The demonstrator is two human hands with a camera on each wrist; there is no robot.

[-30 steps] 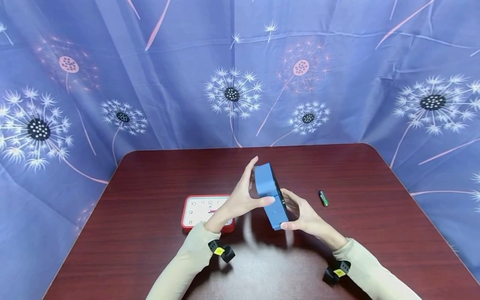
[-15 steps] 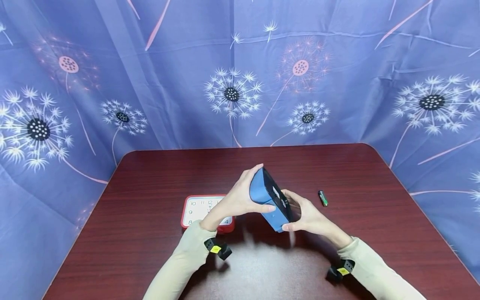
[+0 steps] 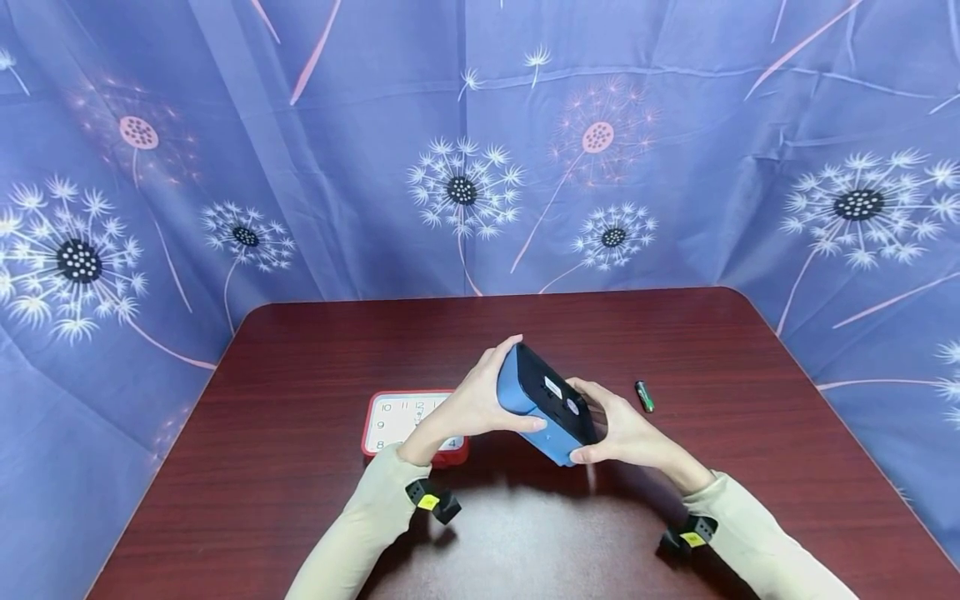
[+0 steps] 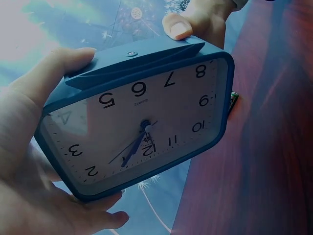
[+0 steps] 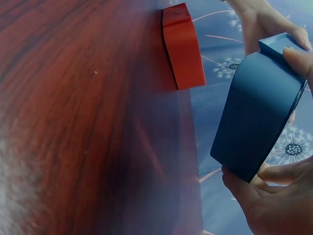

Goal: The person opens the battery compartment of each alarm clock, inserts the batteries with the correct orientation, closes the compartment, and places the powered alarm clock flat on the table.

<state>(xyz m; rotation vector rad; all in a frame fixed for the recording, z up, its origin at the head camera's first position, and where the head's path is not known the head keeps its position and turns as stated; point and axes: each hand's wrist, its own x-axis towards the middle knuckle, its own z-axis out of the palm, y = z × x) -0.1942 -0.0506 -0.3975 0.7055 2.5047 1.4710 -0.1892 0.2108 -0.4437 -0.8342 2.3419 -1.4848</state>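
the blue clock [image 3: 551, 405] is held in the air above the worktop [image 3: 712, 350], supported by both hands. the left-hand grip [image 3: 486, 402] is clamped on one end of the case; the right-hand grip [image 3: 617, 429] is clamped on the opposite end. the step in hand is judged to be orienting the clock. for good control, keep both ends supported, turn the two wrists together, and use only moderate pressure. keep the fingers behind the case off the front cover where possible, and leave the back panel [image 3: 538, 373] unobstructed. allow clearance from the red clock [image 3: 392, 427], which lies partly behind the left hand in the head view, and from the battery [image 3: 645, 397], on the worktop beyond the right hand. orientation: the black back panel is turned up toward the head camera, and the dial [image 4: 122, 117] faces the opposite way, hidden from that view. the blue base [image 3: 553, 443] faces the person. the left wrist view shows the dial inverted, 6 above 12. the long axis runs from hand to hand, sloping from upper left to lower right in the head view.
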